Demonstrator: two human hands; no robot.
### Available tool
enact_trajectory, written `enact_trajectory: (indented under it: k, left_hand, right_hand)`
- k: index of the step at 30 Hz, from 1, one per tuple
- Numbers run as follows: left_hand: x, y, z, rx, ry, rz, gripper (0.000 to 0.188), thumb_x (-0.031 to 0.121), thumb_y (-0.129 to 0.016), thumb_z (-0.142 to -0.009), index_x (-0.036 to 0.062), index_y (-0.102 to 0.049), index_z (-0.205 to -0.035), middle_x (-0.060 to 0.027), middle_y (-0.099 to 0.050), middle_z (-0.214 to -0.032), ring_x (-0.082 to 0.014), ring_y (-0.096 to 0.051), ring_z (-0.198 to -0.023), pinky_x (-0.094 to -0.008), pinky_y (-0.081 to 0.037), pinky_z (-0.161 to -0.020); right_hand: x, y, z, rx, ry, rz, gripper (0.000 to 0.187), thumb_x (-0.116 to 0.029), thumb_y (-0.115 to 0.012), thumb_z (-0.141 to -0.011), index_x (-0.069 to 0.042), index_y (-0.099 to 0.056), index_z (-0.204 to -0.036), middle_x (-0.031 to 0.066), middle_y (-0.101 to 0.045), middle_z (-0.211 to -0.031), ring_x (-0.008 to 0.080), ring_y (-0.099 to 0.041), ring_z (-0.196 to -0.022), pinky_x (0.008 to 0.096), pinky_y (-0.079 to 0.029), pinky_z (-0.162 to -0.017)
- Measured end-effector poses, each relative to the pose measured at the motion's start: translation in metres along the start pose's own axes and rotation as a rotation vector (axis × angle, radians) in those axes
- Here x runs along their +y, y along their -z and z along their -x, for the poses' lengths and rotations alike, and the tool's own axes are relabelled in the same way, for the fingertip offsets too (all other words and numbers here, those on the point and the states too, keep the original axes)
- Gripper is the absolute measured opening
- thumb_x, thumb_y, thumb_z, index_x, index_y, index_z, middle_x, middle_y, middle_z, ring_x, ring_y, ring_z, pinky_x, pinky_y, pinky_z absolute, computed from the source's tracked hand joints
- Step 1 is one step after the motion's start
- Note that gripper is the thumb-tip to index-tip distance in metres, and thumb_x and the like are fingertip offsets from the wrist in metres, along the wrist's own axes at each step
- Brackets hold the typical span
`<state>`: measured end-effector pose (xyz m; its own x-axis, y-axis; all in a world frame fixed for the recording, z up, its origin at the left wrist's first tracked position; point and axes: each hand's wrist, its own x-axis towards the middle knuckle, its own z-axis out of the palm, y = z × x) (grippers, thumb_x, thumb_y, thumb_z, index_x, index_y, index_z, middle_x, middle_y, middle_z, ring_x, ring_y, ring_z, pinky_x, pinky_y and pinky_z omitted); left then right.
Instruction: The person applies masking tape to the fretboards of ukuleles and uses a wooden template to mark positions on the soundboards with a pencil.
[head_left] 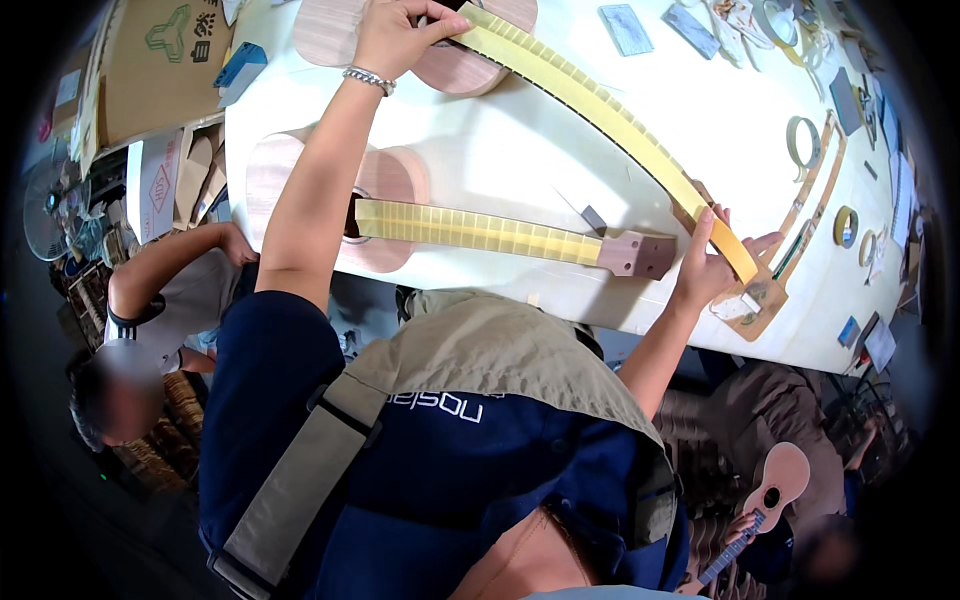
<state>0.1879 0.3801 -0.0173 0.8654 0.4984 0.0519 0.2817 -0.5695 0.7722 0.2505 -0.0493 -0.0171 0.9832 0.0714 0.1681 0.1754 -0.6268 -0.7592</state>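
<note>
A ukulele body (455, 70) of pale wood lies at the far side of the white table. Yellow masking tape (590, 100) runs along its neck in a long strip, with fret-like bands showing on it. At the strip's far end, by the soundhole, my left hand (395, 35) pinches the tape between thumb and fingers. My right hand (708, 262) closes round a darker yellow tape roll (735, 252), seen edge-on near the partly covered headstock. Nearer me lies a second ukulele (395, 175), its fretboard covered in yellow tape and its headstock (640, 255) bare.
Tape rolls (802, 142) and long wooden pieces (825, 170) lie at the right. Blue blocks (626, 30) sit at the back. Cardboard boxes (150, 70) stand at the left, near a co-worker (180, 290). Another person at lower right holds a finished ukulele (783, 475).
</note>
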Motion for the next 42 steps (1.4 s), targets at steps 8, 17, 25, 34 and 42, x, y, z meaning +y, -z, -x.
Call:
enact_trajectory:
  k: [8, 17, 25, 34, 42]
  left_hand:
    - [0.004, -0.003, -0.003, 0.031, -0.099, -0.216, 0.031, 0.03, -0.083, -0.066, 0.0079, -0.073, -0.085, -0.0023, -0.052, -0.095, -0.011, -0.05, -0.074, -0.0249, -0.045, -0.065]
    - [0.027, -0.021, 0.051, 0.01, -0.514, -0.744, 0.073, 0.044, -0.062, -0.082, 0.0111, -0.035, -0.142, -0.0058, -0.042, -0.143, -0.0248, -0.034, -0.134, -0.0638, -0.014, -0.104]
    - [0.047, -0.047, 0.064, -0.125, -0.573, -0.734, 0.083, 0.064, -0.044, -0.084, 0.019, -0.018, -0.149, -0.0001, -0.019, -0.154, -0.0291, -0.01, -0.143, -0.0746, 0.001, -0.097]
    - [0.15, -0.164, 0.095, -0.666, -1.116, -0.097, 0.056, 0.026, -0.069, -0.075, 0.0165, -0.052, -0.127, -0.0052, -0.04, -0.141, -0.0269, -0.036, -0.131, -0.0506, -0.033, -0.102]
    - [0.12, -0.128, 0.101, -0.747, -0.58, -0.554, 0.017, 0.017, -0.071, -0.072, 0.0078, -0.06, -0.08, -0.0071, -0.057, -0.081, -0.0287, -0.056, -0.081, -0.0418, -0.044, -0.071]
  right_hand:
    - [0.0, -0.003, -0.002, 0.027, -0.058, -0.074, 0.096, -0.016, -0.067, -0.084, 0.008, 0.005, -0.143, 0.0154, -0.063, -0.103, 0.0226, -0.065, -0.098, 0.0433, -0.022, -0.11]
    - [0.001, -0.015, 0.0, 0.13, -0.093, -0.309, 0.097, -0.011, -0.07, -0.081, 0.006, 0.001, -0.145, 0.0136, -0.061, -0.1, 0.0184, -0.061, -0.094, 0.0277, -0.047, -0.088]
    - [0.008, -0.019, 0.005, 0.195, -0.06, -0.089, 0.093, -0.021, -0.073, -0.078, 0.009, -0.013, -0.143, 0.0131, -0.069, -0.085, 0.0225, -0.066, -0.094, 0.0343, -0.046, -0.093]
    - [0.02, -0.031, 0.01, 0.175, 0.038, -0.109, 0.069, -0.032, -0.049, -0.093, 0.006, -0.019, -0.143, 0.0056, -0.063, -0.102, 0.0226, -0.053, -0.109, 0.0488, -0.005, -0.111]
    - [0.021, -0.031, 0.011, 0.148, 0.078, -0.049, 0.066, -0.036, -0.042, -0.095, 0.006, -0.022, -0.142, 0.0052, -0.062, -0.103, 0.025, -0.05, -0.112, 0.0502, -0.001, -0.111]
